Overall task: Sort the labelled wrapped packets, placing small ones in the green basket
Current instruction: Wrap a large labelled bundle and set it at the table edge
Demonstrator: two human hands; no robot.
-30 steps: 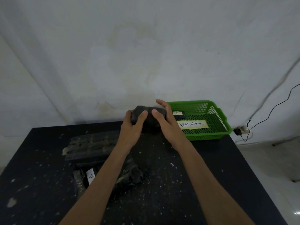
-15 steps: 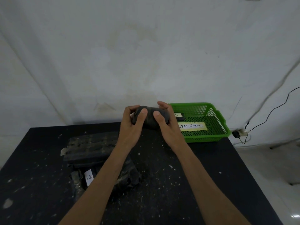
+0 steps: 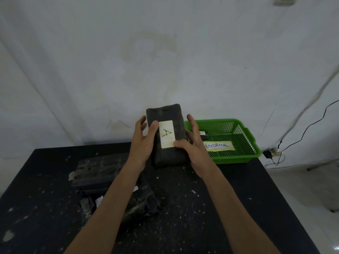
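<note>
- Dark wrapped packet (image 3: 166, 136) now stands on end at frame centre, held above the black table (image 3: 211, 208), its label (image 3: 167, 134) facing the camera and reading "A"
- Change: half a second ago the same packet lay sideways between the palms, label out of sight; it has been turned upright so the tag can be read
- Left hand (image 3: 143, 143) grips the packet's left edge, thumb laid on its front beside the label, fingers behind
- Right hand (image 3: 190, 145) is closed on the lower right corner, thumb touching the label's bottom edge, fingers spread behind the right side
- Green basket (image 3: 244, 143) sits at right of centre on the table's far edge, just behind the right hand; a paper strip inside reads "BNORMAL", first letter hidden by the hand
- A smaller dark labelled item (image 3: 204, 135) already lies in the basket, mostly hidden by the fingers
- Lower left: a flat dark stack (image 3: 97, 171) and a crumpled wrapped bundle (image 3: 141, 202), partly under the left forearm, still wait on the table
- Judgement: this is the inspection step; label now read, size being weighed up
- Judgement: the packet looks fairly large against the hands, so whether it counts as small is unclear; if it does, the basket is a short move to the right
</note>
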